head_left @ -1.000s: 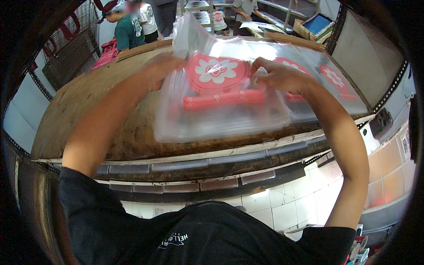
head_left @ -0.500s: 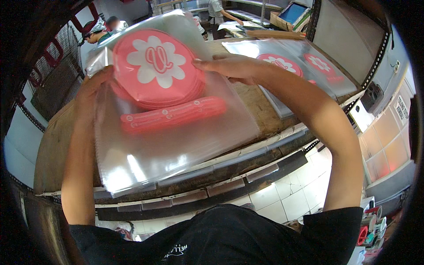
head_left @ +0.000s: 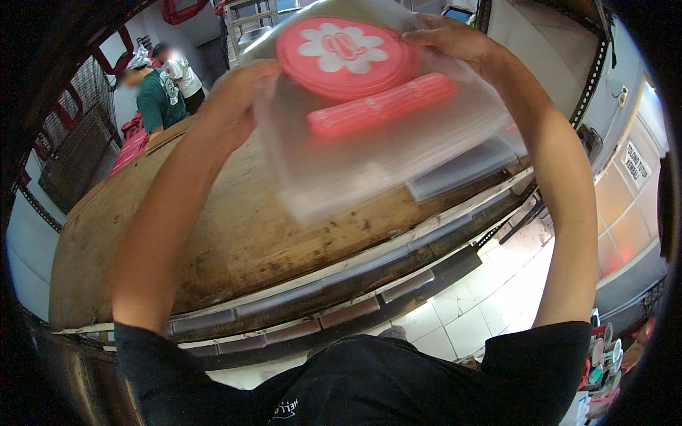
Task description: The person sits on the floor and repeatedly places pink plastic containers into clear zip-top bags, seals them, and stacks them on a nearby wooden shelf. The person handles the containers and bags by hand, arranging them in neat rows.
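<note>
A stack of clear plastic bags (head_left: 369,153), printed with a pink disc, a white flower and a pink band beneath, hangs tilted above the table, blurred by motion. Its left edge is gripped by my left hand (head_left: 245,89), whose fingers are partly hidden at the sheets. My right hand (head_left: 447,37) is closed on the upper right edge, beside the pink disc. Under the raised stack, at the right of the table, the corner of another clear plastic pile (head_left: 462,170) shows; most of it is covered.
The worn wooden table (head_left: 234,220) spreads below, with a shelf of flat pieces (head_left: 348,312) under its front edge. Two people (head_left: 162,99) stand beyond the far left. A perforated metal post (head_left: 595,78) rises at the right. Cups and containers (head_left: 604,362) crowd the lower right.
Both hands have carried the bag stack up and to the right, over the pile lying there. More of the wooden tabletop at the left now shows.
</note>
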Available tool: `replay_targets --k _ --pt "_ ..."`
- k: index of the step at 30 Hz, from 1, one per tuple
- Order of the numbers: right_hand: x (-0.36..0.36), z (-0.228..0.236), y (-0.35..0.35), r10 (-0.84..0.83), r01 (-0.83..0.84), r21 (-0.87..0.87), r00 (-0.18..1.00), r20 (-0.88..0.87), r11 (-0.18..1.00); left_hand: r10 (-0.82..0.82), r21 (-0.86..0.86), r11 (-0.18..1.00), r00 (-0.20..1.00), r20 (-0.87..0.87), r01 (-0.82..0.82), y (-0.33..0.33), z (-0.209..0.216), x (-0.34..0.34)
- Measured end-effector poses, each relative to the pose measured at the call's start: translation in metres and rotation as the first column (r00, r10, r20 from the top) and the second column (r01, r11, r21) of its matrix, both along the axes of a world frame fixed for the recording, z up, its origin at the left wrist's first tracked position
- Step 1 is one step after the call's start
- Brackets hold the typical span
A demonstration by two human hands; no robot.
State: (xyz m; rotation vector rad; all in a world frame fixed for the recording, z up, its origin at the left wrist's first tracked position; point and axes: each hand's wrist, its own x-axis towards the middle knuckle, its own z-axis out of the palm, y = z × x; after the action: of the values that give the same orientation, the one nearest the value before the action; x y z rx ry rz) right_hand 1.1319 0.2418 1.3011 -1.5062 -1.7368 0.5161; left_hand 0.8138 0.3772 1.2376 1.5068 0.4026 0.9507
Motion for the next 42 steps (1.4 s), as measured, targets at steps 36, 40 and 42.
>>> replay_targets --k 36,40,42 --pt "0.179 -0.127 0.014 0.046 -0.075 -0.261 0.993 -0.113 0.962 0.53 0.552 0.834 0.312 -0.788 -0.022 -0.027 -0.035 0.203" --pt "0.169 -0.115 0.009 0.071 -0.072 -0.268 0.997 -0.014 0.961 0.545 0.547 0.832 0.316 -0.776 -0.092 -0.02 -0.039 0.201" --pt "0.166 -0.113 0.003 0.039 -0.044 -0.287 0.999 -0.024 0.957 0.453 0.529 0.848 0.457 -0.766 0.046 -0.027 -0.035 0.198"
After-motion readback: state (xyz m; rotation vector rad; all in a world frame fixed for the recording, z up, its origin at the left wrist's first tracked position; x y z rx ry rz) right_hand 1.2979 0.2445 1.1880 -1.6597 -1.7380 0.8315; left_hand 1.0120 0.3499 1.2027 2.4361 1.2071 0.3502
